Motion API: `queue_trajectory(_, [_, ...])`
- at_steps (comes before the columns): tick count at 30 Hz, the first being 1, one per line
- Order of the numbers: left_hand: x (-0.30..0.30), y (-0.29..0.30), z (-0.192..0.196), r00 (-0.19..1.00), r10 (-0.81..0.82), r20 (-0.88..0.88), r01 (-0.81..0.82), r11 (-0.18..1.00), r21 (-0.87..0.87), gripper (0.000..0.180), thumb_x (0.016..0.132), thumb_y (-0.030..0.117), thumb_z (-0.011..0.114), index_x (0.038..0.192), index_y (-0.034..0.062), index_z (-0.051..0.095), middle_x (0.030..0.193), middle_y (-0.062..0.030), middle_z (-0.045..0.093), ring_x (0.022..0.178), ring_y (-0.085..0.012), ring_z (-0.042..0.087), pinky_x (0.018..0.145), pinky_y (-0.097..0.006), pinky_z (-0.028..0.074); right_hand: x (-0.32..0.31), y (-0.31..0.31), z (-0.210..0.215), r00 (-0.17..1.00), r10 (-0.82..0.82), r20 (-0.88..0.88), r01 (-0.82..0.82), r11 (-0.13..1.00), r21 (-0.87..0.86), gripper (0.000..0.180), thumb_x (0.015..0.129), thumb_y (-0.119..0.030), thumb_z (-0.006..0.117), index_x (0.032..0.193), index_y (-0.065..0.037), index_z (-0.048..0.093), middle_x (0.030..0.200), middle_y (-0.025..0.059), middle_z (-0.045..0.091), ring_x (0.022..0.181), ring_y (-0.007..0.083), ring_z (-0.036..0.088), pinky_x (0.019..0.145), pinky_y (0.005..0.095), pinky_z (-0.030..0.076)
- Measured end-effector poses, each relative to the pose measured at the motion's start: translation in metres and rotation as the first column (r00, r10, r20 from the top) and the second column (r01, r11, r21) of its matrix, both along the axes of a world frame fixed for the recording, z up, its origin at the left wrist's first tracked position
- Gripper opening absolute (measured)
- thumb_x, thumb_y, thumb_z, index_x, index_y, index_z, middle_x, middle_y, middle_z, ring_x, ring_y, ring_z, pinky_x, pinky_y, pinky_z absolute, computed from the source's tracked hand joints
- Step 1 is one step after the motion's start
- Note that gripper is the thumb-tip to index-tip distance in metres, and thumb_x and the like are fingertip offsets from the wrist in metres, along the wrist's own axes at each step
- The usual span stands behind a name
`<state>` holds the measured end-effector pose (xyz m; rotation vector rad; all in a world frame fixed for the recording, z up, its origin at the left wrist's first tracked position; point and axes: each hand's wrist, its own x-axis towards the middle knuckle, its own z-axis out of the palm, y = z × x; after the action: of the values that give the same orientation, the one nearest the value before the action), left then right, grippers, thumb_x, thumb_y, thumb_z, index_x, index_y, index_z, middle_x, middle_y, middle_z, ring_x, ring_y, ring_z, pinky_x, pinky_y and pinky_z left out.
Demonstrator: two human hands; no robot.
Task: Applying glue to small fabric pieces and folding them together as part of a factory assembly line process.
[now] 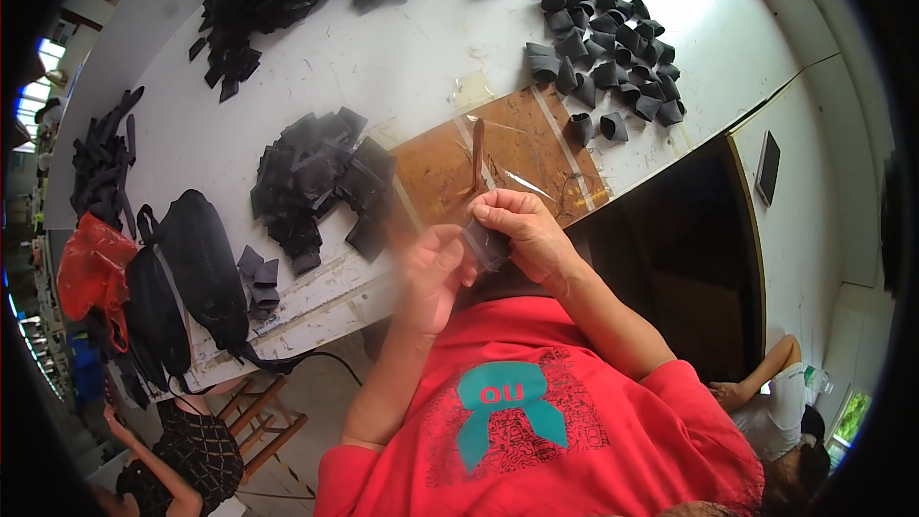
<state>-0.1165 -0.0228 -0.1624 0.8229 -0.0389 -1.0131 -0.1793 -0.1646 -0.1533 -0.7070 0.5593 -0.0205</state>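
Observation:
Both hands meet over the near edge of a brown board (436, 168), around a small dark fabric piece (490, 247). My right hand (528, 232) pinches its upper edge between thumb and fingers. My left hand (433, 273), slightly blurred, has curled fingers closed at the piece's left edge. On the board, just beyond my hands, lies a slim brown stick-like tool (478, 148), its near end by my right fingertips. Left of the board sits a heap of flat black pieces (311, 172). To its far right are many black pieces curled into loops (613, 48).
A larger black pile (287, 0) covers the far left of the white table (383, 67). Black bags (196, 268), a red plastic bag (96, 263) and black strips (100, 153) lie at left. A phone-like dark slab (768, 168) rests at right. Other people sit at both lower sides.

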Motion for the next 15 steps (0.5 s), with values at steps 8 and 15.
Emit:
queue_trajectory(8, [-0.0008,-0.0015,-0.0063,1.000,-0.007,0.014,0.006,0.997,0.077,0.009,0.084,0.007,0.056,0.091,0.0022,0.053,0.074,-0.0040,0.057,0.062,-0.0108,0.052,0.056,-0.023,0.042,0.0003,0.0018,-0.0059,1.000,-0.014,-0.009,0.014,0.999,-0.043,0.008,0.084,-0.012,0.058,0.081,-0.004,0.058,0.070,0.0015,0.059,0.060,0.0094,0.056,0.056,0.0227,0.048])
queue_trajectory(15, [-0.0051,-0.0054,-0.0004,0.995,0.019,0.102,-0.036,0.986,0.164,0.008,0.083,0.007,0.055,0.089,0.0025,0.054,0.073,-0.0024,0.056,0.061,-0.0086,0.051,0.058,-0.020,0.043,0.0021,0.0019,-0.0054,0.999,-0.022,-0.027,0.018,0.991,-0.134,0.008,0.083,-0.014,0.059,0.081,-0.006,0.059,0.069,-0.0026,0.057,0.059,0.0039,0.052,0.052,0.0172,0.043])
